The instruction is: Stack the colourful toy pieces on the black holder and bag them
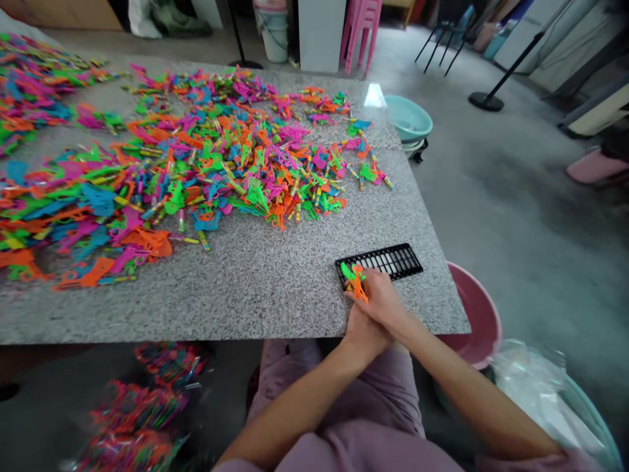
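Note:
My hands meet above the table's front edge, beside a black slotted plastic rack (403, 260). My right hand (386, 298) is closed around small plastic toy guns; an orange toy gun (360, 286) and a green toy gun (346, 271) stick out at its left side, over the rack's left end. Below and partly behind it is my left hand (364, 328), touching the right one. Its fingers are mostly hidden, so its grip does not show. A large heap of bright toy guns (255, 190), many with small striped tubes, spreads across the left and middle of the speckled table (236, 288).
A pink basin (479, 314) stands under the table's right corner, with clear plastic bags (533, 380) nearby. Filled bags of toys (132, 419) lie below at the left. A light-blue basin (407, 118) is past the far right edge. Pink stools (362, 26) stand behind.

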